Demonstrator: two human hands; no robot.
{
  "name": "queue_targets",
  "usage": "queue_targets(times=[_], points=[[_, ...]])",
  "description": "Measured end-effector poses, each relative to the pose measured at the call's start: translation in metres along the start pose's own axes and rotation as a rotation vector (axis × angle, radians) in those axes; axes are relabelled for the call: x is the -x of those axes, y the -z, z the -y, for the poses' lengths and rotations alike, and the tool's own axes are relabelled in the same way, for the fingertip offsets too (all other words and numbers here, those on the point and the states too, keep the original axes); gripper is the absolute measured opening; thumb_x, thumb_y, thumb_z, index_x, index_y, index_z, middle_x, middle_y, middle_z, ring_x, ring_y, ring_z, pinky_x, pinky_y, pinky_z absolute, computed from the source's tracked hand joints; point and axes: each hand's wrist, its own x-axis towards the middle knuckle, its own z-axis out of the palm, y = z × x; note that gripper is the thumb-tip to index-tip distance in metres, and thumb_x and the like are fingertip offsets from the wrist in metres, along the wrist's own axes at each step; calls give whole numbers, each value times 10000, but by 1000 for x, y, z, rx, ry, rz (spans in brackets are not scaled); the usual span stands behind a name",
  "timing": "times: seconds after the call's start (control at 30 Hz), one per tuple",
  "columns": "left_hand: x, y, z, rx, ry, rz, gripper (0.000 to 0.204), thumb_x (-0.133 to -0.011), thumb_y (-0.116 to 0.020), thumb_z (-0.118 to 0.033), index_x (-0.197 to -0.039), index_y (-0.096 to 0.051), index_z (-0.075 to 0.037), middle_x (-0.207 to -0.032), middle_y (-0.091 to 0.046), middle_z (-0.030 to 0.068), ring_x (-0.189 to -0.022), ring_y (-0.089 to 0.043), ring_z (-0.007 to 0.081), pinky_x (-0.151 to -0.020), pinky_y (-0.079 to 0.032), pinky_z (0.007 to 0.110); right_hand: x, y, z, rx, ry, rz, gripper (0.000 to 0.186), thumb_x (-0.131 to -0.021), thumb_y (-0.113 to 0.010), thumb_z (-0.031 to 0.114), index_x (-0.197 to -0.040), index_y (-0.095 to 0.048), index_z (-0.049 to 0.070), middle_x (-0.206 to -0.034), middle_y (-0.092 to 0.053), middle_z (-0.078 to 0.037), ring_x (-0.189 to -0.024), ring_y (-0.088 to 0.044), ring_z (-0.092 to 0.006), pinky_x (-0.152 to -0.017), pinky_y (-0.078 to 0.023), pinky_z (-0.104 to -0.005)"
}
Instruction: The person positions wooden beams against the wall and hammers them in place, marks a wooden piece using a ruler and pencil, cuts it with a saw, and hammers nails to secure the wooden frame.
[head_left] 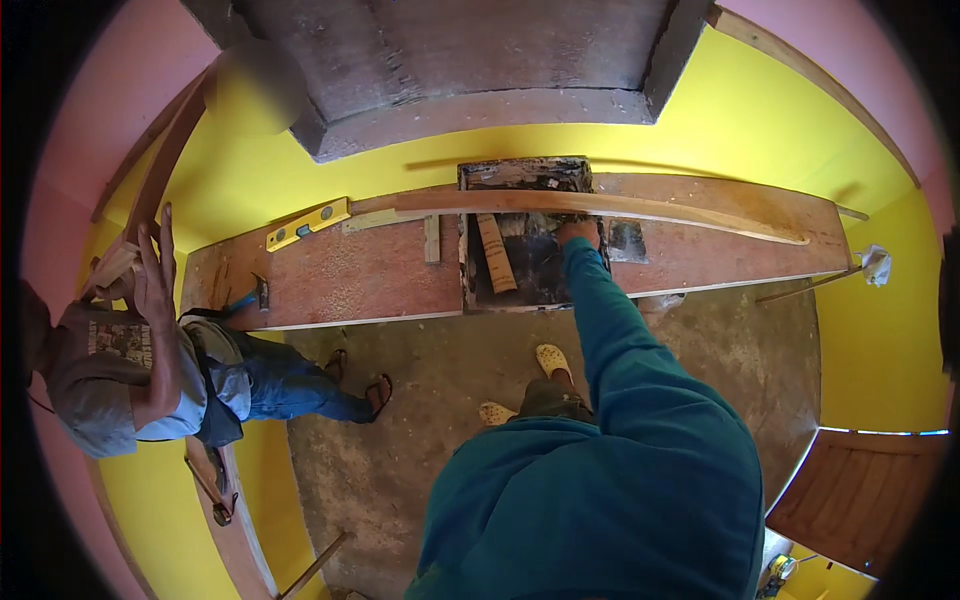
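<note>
My right hand (579,233) reaches into a worn, dark wooden box (466,250) on the bench, at the end of my blue sleeve. Its fingers are down among dark contents near the box's right side, too hidden to show whether they grip anything. Just beyond the hand, a long wooden strip (680,211) lies across the box and the bench. Inside the box, a brown paper-like piece with print (495,254) leans left of my hand. Outside its right edge lies a greyish flat piece (628,241). My left hand is out of view.
A yellow spirit level (308,224), a short wood block (432,240) and a hammer (262,292) lie on the reddish bench (370,275). At left another person (130,370) holds up a wooden board (165,170). A stick (810,284) juts out at the bench's right end.
</note>
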Motion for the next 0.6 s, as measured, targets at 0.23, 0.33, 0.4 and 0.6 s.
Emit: queue_targets(times=[0.23, 0.33, 0.4, 0.6], points=[[3, 13, 2, 19, 20, 8, 479, -618, -619, -364, -812, -502, 58, -789, -531, 224, -747, -530, 335, -636, -418, 401, 19, 22, -18, -298, 89, 644, 197, -722, -449, 182, -822, -575, 68, -806, -570, -171, -707, -540, -334, -661, -428, -402], [3, 13, -2, 13, 21, 11, 476, -620, -619, -360, -816, -501, 57, -788, -532, 223, -746, -530, 333, -635, -418, 401, 6, 11, -18, 199, 620, 154, 203, -717, -448, 181, -836, -577, 79, -823, -570, -166, -743, -545, -332, -671, -433, -415], [6, 13, -3, 13, 23, 10, 474, -620, -619, -357, -818, -500, 56, -787, -532, 222, -746, -531, 332, -635, -419, 400, 1, 14, -9, 74, 547, 184, 231, -732, -415, 192, -884, -556, 91, -874, -560, -165, -810, -533, -341, -721, -418, -437], [19, 7, -2, 29, 41, 1, 468, -623, -620, -349, -825, -497, 54, -785, -532, 220, -743, -532, 328, -633, -420, 398, -2, 6, 7, 306, 431, 283, 319, -754, -356, 184, -1054, -438, 110, -952, -527, -196, -868, -512, -353, -767, -400, -439]])
